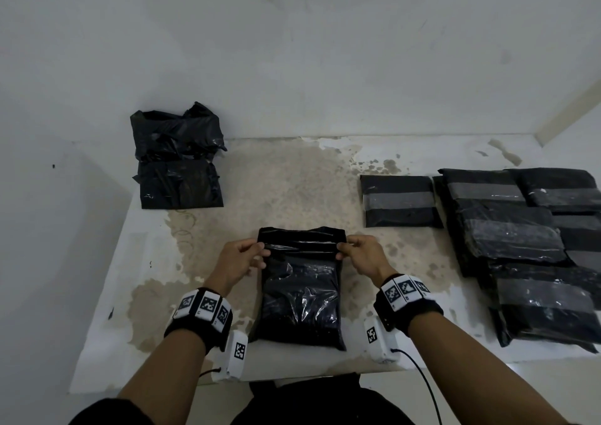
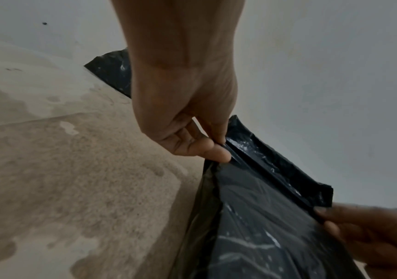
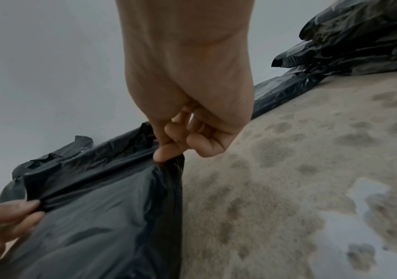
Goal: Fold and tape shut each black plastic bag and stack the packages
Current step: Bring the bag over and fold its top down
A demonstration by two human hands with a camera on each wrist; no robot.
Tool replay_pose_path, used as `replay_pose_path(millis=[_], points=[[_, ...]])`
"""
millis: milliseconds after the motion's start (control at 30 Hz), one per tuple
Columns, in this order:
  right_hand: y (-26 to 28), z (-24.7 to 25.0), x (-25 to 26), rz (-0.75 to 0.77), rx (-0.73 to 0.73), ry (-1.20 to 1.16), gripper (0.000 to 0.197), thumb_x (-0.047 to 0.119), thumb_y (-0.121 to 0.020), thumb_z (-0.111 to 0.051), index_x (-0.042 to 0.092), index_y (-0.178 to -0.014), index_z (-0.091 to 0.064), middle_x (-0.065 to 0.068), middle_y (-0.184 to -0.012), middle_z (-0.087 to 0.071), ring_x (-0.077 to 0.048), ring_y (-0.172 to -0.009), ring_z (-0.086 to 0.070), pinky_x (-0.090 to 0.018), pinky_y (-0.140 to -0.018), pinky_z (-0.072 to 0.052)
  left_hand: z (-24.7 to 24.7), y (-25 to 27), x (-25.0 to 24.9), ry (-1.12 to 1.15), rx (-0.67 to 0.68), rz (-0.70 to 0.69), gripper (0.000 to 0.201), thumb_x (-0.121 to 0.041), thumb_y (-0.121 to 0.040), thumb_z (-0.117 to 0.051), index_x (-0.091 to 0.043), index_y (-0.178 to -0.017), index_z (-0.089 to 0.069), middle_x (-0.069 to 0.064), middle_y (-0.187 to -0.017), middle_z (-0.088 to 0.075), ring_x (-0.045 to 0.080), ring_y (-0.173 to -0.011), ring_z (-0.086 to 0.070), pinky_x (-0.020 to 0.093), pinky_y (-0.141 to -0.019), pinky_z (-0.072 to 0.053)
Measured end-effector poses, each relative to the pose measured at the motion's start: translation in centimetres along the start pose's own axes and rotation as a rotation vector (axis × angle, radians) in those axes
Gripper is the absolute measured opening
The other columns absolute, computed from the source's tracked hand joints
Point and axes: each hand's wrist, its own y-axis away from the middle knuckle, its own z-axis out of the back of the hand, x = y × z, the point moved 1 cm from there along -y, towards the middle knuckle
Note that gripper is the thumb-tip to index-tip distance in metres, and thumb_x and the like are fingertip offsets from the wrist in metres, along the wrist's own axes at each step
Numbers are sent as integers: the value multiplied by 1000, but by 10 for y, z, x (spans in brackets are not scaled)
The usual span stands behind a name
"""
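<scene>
A filled black plastic bag (image 1: 300, 297) lies in front of me on the worn table (image 1: 286, 184), its far end raised in a fold. My left hand (image 1: 247, 255) pinches the fold's left edge between thumb and fingers. My right hand (image 1: 357, 252) pinches the right edge the same way. The left wrist view shows my left hand (image 2: 207, 145) pinching the creased bag (image 2: 264, 217). From the right wrist, my right hand (image 3: 176, 145) is seen pinching the corner of the bag (image 3: 102, 217). Taped packages (image 1: 520, 239) lie stacked at the right.
Two untaped black bags (image 1: 179, 158) sit at the back left against the wall. One taped package (image 1: 400, 202) lies apart, left of the right-hand stack. The table's front edge runs just behind my wrists.
</scene>
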Motion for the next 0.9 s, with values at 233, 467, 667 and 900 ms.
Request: replay_pose_path(millis=[233,467,667,900], points=[[3,5,-4,-88,19,-98,13,13,-96,-61,13,-88,-71,-2,-93,-74,-11,-51,-50,-21,-43,-32,3,0,2,32,56,40,15,-17,-99,-61,-18,-110,-72,-5,-95,-74,8,-59,-62,19,-50,-39],[1,8,3,116,-6,-98,29,20,-100,-63,1,-78,-64,-7,-67,-52,-5,-43,-36,-15,-42,-30,-1,-1,-12,-15,-26,-114,19,-25,-98,-64,-12,-87,-74,-2,-58,-35,10,-50,-32,21,-44,-27],[-3,10,5,147,-26,-35,35,20,-100,-63,-7,-77,-64,4,-59,-47,-1,-45,-37,-14,-47,-33,-1,-7,-17,65,-146,-96,14,-23,-96,-68,-13,-89,-76,1,-60,-45,11,-53,-39,20,-45,-33],[2,4,12,90,-48,-259,14,15,-100,-62,8,-95,-73,-2,-59,-55,-12,-45,-47,-22,-44,-38,-6,-3,-19,226,-139,-58,9,-16,-96,-67,-9,-95,-72,-2,-62,-57,8,-53,-45,16,-42,-35]])
